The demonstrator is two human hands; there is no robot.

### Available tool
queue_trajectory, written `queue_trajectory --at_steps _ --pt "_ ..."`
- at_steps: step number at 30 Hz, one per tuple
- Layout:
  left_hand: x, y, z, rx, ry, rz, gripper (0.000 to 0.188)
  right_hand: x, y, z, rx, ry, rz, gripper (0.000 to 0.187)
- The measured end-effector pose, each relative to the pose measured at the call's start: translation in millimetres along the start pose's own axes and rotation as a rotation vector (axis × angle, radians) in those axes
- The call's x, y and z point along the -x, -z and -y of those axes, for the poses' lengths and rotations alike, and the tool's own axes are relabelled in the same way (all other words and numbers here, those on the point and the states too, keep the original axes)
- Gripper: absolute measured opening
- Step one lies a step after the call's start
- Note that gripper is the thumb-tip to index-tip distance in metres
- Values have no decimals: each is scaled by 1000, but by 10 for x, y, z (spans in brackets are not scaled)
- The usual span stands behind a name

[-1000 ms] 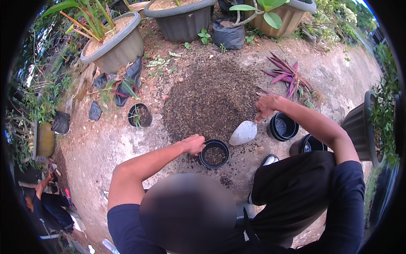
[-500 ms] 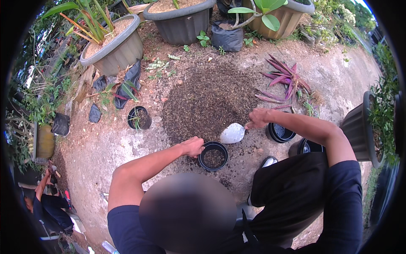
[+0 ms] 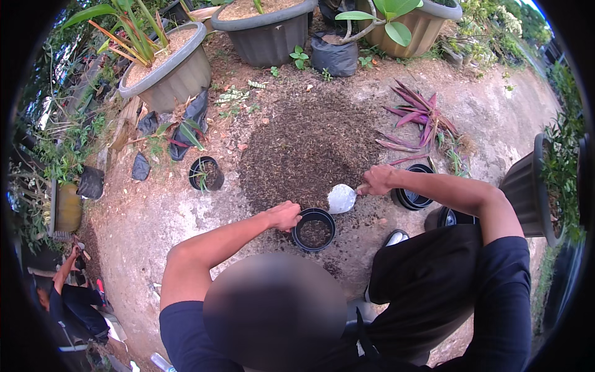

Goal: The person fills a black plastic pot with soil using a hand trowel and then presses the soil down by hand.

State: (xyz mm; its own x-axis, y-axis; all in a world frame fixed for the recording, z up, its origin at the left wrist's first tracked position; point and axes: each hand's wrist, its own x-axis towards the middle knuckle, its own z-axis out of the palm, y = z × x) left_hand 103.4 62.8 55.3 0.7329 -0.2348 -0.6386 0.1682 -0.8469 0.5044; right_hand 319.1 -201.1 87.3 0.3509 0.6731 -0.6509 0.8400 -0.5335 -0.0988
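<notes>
- Two bare hands are at the middle, the left hand (image 3: pixel 285 216) closed over the far left rim of a round black nursery pot (image 3: pixel 315 216), the right hand (image 3: pixel 375 180) wrapped around the handle of a hand trowel (image 3: pixel 341 199); neither grip is open
- One relation matters most: the trowel's broad, pale grey blade lies left of the right hand and slightly toward the wearer, its long axis slanting toward the pot, just beside the pot's far right rim; whether blade and rim touch, I cannot tell
- One pot is held, upright on the ground in front of the wearer, with dark soil inside; the left hand touches it and is the nearer, while the right hand stands off to its right
- One wide, low soil heap (image 3: pixel 304 149) spreads beyond both hands
- One small potted plant (image 3: pixel 215 180) stands left of the heap, in black plastic
- Two groups of black pots sit at right: a nested stack (image 3: pixel 404 199) by the right forearm and another pot group (image 3: pixel 441 217) near the knee; how many are nested is unclear
- One clump of purple-leaved plants (image 3: pixel 427 118) lies right of the heap
- Three large ribbed planters (image 3: pixel 266 46) line the far edge
</notes>
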Motion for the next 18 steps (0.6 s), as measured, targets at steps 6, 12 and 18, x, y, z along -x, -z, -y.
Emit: queue_trajectory --at_steps 6,12,18 --pt "-28 -20 35 -23 -8 -11 37 126 121 -172 34 4 -14 71" --pt "-27 -8 6 -25 18 9 37 203 249 -465 17 44 -108 72" --pt "-38 -31 52 -24 7 14 38 178 586 -588 -14 176 -229 72"
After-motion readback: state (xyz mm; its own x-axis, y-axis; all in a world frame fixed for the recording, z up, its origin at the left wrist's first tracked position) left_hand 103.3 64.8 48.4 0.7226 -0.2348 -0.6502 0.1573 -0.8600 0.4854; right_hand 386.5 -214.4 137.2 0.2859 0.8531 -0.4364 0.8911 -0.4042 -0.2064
